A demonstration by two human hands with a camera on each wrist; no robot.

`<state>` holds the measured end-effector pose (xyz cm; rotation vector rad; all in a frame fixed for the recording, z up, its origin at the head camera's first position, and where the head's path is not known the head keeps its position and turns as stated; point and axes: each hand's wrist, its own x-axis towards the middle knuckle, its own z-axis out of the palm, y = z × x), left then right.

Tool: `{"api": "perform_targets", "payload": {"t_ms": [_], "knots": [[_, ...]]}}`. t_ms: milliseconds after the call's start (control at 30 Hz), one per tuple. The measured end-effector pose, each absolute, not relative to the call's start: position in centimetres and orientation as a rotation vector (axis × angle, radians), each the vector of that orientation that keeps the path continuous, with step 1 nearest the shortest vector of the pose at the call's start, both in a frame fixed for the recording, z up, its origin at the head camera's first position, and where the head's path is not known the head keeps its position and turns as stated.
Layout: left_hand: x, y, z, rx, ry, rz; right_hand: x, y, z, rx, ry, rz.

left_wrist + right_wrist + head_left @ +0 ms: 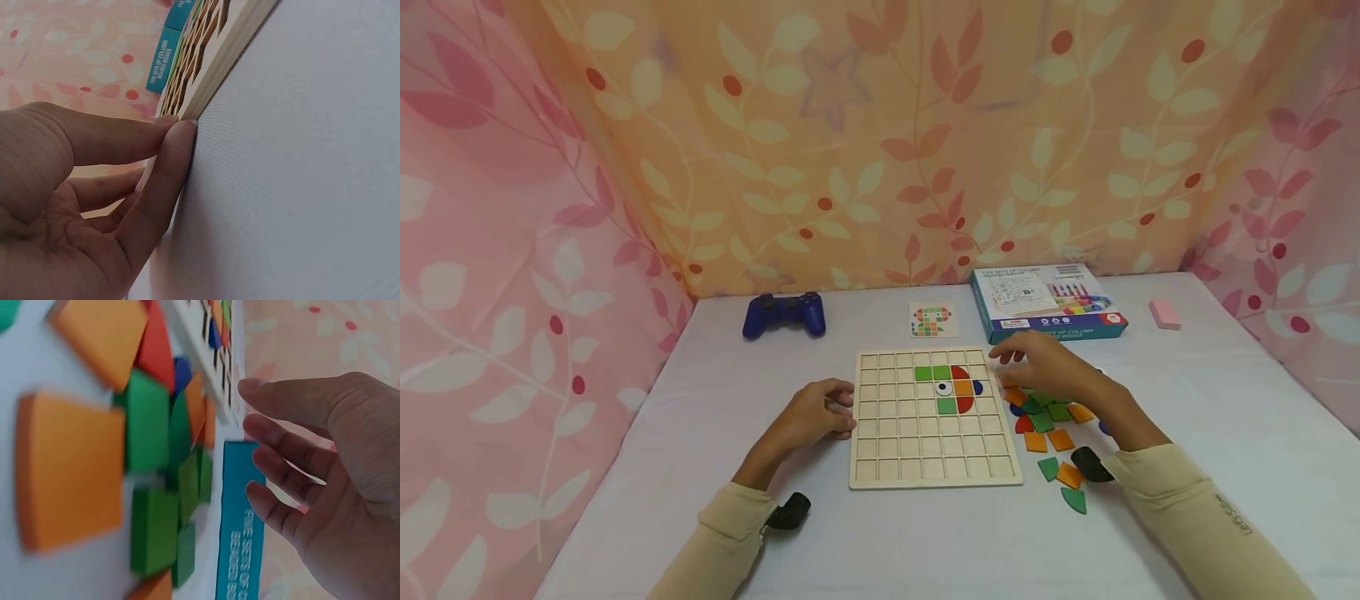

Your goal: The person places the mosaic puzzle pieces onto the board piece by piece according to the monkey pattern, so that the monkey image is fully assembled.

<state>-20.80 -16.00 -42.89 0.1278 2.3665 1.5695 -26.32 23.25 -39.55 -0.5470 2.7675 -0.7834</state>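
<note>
A wooden grid board (898, 450) lies on the table, with green, red, orange and blue pieces and a round eye piece (943, 388) set in its upper right cells. At the board's left edge, my left hand (808, 412) holds on with thumb and fingertip, close together in the left wrist view (119, 187). My right hand (1045, 362) hovers by the board's upper right corner, above the loose pieces. Its fingers are apart and loosely bent, and nothing shows between them in the right wrist view (337, 462). Loose green (147, 422) and orange (72, 469) pieces lie below it.
Behind the board lies a small picture card (934, 320). A blue game controller (784, 316) is at the back left. At the back right are a blue-edged box (1048, 302) and a pink block (1165, 314). Patterned curtains (880, 142) surround the table.
</note>
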Motion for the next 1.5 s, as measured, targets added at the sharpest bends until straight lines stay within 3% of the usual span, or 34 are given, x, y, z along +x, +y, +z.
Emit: {"api": "perform_targets", "payload": {"t_ms": [533,1500], "knots": [[-20.7,-16.0,-43.0,0.125,2.359,1.578,-25.8,26.9,-40.3,-0.481,2.767,-0.758],[-20.7,-15.8,-42.9,0.110,2.368,1.575,-26.2,27.5,-40.9,-0.390,2.753,-0.759]]}}
